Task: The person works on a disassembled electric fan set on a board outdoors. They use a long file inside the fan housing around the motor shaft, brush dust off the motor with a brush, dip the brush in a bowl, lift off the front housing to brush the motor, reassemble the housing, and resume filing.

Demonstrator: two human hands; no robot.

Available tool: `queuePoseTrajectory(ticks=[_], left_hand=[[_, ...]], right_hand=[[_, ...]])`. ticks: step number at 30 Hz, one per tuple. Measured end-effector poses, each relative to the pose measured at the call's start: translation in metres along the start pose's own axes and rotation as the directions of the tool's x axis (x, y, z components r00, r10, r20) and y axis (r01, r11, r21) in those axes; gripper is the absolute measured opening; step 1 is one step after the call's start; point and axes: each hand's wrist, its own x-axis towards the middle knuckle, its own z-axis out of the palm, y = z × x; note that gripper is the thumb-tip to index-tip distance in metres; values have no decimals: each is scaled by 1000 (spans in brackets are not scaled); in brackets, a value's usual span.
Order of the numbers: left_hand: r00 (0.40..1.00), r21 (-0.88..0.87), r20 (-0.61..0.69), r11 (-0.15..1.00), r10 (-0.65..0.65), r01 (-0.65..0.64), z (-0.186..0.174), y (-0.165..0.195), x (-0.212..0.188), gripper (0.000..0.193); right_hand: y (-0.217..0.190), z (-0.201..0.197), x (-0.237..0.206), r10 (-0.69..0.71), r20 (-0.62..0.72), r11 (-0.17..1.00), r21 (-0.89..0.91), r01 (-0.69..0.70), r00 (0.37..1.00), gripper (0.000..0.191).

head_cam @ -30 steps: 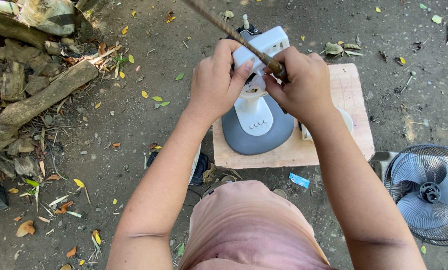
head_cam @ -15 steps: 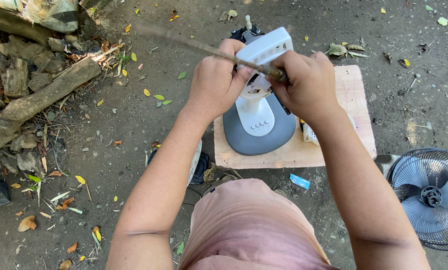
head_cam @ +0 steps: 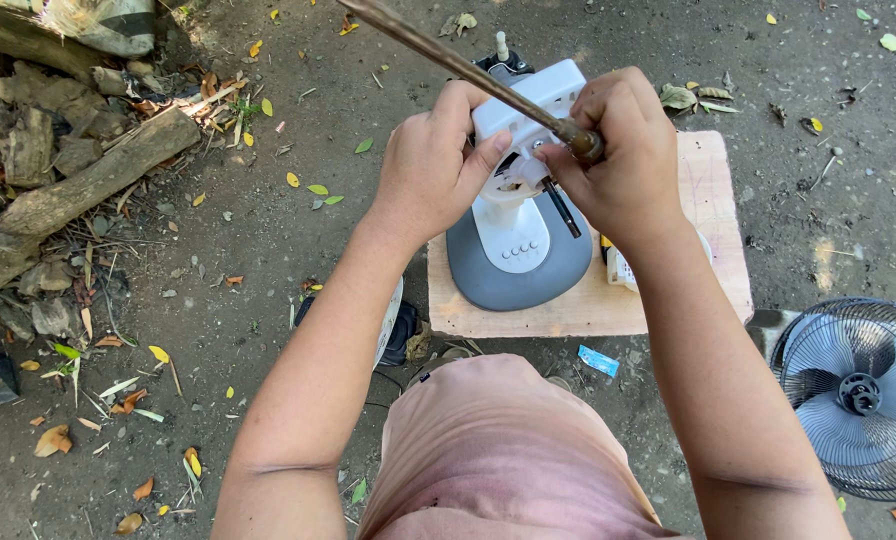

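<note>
Fan stand [head_cam: 518, 240], white column on grey base, stands upright on a wooden board [head_cam: 708, 215] on bare ground. Left hand [head_cam: 438, 165] grips the column's left side, fingers curled. Right hand [head_cam: 623, 150] closes around a brown rod [head_cam: 468, 68] above the column. Fan grille [head_cam: 853, 395] lies right of the board.

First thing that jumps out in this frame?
Centre frame, the left hand and right hand meet over a white-and-grey fan base standing on a wooden board on the dirt. The right hand grips a long brown rod running up and left out of frame. A detached fan guard with blades lies at lower right.
</note>
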Motion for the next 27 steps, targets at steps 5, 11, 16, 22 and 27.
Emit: queuePoseTrajectory(ticks=[5,11,16,22,27], left_hand=[[1000,-8,-10,1000,-11,11,0,1,0,34],[1000,-35,-25,999,1,-2,0,2,0,30],[999,-21,-28,1000,15,-16,0,3,1,28],[1000,-20,-19,1000,-24,23,-1,5,3,30],[1000,-18,-3,1000,-16,15,0,3,3,31]], right_hand=[[-3,-5,4,7,34,999,-31,-6,999,39],[-7,-3,2,30,47,998,-48,-28,998,31],[-8,1,-2,54,54,996,-73,-50,997,31],[-8,0,-3,67,65,994,-96,-60,996,31],[-10,1,-2,78,57,992,-107,-71,995,28]])
